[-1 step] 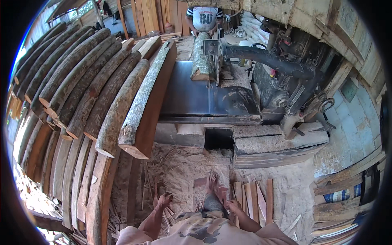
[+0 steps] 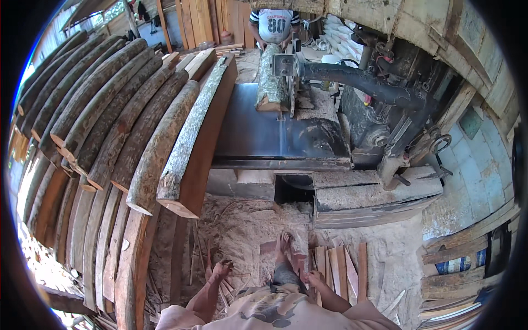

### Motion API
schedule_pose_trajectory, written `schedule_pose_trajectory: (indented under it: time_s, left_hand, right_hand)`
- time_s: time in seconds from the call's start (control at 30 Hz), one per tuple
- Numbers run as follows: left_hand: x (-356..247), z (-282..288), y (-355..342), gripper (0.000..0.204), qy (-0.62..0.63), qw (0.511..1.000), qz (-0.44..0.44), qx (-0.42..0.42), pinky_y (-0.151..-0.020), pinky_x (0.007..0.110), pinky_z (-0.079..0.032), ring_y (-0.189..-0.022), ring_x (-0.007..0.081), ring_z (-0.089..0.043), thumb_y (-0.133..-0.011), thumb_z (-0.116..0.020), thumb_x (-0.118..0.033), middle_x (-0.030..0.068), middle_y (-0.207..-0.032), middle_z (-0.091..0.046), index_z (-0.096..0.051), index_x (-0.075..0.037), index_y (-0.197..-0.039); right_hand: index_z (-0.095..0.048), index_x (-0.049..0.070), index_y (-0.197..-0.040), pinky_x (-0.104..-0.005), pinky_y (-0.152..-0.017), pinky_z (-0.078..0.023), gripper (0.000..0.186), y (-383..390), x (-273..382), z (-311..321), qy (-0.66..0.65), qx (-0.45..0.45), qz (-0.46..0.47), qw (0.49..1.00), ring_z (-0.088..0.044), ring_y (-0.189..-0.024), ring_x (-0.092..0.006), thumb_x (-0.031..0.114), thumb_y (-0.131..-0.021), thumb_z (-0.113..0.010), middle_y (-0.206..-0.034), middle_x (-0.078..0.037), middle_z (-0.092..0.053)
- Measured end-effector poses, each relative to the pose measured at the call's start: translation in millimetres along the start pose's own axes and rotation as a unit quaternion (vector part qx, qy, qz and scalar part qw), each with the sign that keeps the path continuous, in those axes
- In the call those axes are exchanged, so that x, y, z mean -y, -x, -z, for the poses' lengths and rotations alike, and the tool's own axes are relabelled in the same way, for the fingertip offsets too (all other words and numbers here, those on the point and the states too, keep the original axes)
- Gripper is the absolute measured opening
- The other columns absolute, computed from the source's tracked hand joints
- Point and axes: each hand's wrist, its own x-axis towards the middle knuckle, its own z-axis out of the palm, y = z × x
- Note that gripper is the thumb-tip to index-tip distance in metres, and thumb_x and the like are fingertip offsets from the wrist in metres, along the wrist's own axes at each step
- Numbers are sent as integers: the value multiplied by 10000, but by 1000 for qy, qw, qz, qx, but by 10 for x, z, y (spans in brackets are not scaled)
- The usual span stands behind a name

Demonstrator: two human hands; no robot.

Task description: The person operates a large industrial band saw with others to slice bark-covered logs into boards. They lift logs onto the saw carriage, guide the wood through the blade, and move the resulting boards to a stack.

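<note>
My left hand hangs low at my left side, fingers loosely bent and apart, with nothing visible in it. Thin wood offcuts lie on the floor behind it. On the other side, my right hand is beside my thigh, its small visible fingers curled together and nothing showing in them. Narrow boards lie just right of it. Ahead of me a bark-covered log rests on the metal saw table, against the saw guide. A co-worker stands at its far end, hands at the log.
Stacked logs fill the left, with a squared, bark-edged timber nearest the table. The saw's machinery stands at right, above a sawdust-covered timber block. Sawdust covers the floor around my bare foot.
</note>
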Motion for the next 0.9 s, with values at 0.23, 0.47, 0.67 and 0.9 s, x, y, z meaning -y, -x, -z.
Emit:
schedule_pose_trajectory:
  time_s: [0.23,0.47,0.67,0.9]
  left_hand:
    - [-431,-269,-769,382,87,996,21,-7,-469,257,-404,-644,143,-587,-825,-601,-287,77,-857,-640,-537,-63,-1128]
    - [-1624,-598,-1337,505,134,990,48,-3,-646,312,-471,-808,187,-591,-827,-576,-364,101,-976,-624,-467,-69,-1222]
    - [-3154,-1098,-1553,830,370,927,-30,53,-931,419,-375,-1166,309,-429,-805,-517,-566,186,-1280,-421,-182,-74,-1385]
    - [-3407,-1350,-1508,1012,512,858,-43,28,-1002,471,-310,-1253,342,-303,-692,-529,-715,185,-1376,-253,-156,-89,-1395]
  right_hand:
    - [-656,77,-919,-352,-621,-506,375,-837,517,300,115,54,-60,990,-631,-713,-227,402,-827,-493,-817,-87,-653]
    - [-612,40,-997,-272,-567,-500,284,-1715,2600,424,101,19,186,977,-625,-600,-125,276,-873,-513,-791,-82,-665]
    - [-583,26,-1024,-296,-641,-497,299,-1775,4487,559,35,-26,357,933,-630,-658,-167,276,-874,-517,-792,-93,-651]
    - [-394,-2,-1257,-383,-824,-446,634,-1843,4203,142,49,-144,376,914,-568,-944,-274,399,-810,-598,-1079,-170,-562]
